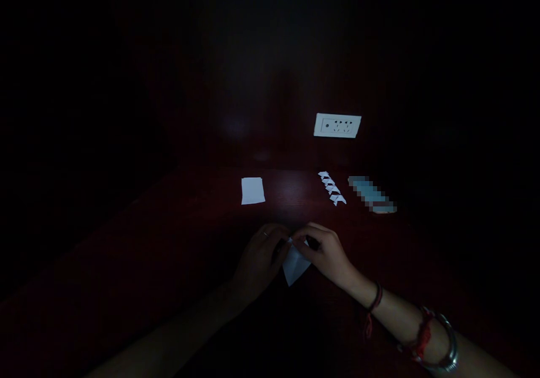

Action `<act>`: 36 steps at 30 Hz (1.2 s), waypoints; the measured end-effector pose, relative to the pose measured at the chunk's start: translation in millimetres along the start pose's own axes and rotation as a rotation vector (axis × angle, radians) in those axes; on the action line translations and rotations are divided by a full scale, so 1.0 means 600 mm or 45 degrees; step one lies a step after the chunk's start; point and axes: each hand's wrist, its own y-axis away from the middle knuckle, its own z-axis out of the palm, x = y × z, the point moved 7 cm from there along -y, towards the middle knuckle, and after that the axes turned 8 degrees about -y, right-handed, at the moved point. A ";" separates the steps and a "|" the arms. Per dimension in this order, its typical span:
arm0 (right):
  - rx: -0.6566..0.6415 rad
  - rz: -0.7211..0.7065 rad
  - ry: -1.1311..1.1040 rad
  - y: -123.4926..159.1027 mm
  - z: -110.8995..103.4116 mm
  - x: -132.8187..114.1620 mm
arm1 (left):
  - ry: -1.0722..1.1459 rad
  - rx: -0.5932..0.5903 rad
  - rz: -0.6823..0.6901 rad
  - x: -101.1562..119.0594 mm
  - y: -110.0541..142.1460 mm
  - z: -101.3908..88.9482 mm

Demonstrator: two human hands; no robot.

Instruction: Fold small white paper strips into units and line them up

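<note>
A sheet of white paper (296,266), folded to a point at its lower end, is held between my two hands just above the dark red table. My left hand (261,254) pinches its upper left edge, with a ring on one finger. On the other side, my right hand (323,248) grips the top edge between thumb and fingers. The fingertips of both hands nearly meet at the paper's top and hide part of it.
Farther back lies a stack of square white paper (252,190). To its right is a row of small folded paper pieces (331,188), beside a blurred phone-shaped object (371,194). A white socket panel (337,125) is on the back wall. Surroundings are very dark.
</note>
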 end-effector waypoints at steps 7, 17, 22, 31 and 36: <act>-0.066 -0.031 0.020 0.000 0.006 -0.002 | -0.006 0.037 0.064 0.000 0.002 -0.003; -0.058 -0.100 0.153 0.006 0.006 0.002 | -0.114 0.074 0.099 0.001 0.004 -0.005; -0.135 -0.139 0.261 0.006 0.013 -0.002 | -0.137 0.055 0.087 -0.005 0.004 0.001; -0.106 -0.067 0.167 0.004 0.012 0.006 | -0.108 0.030 0.051 -0.016 0.003 0.005; -0.093 -0.061 0.166 0.003 0.011 0.010 | -0.124 0.025 0.090 -0.014 0.003 0.006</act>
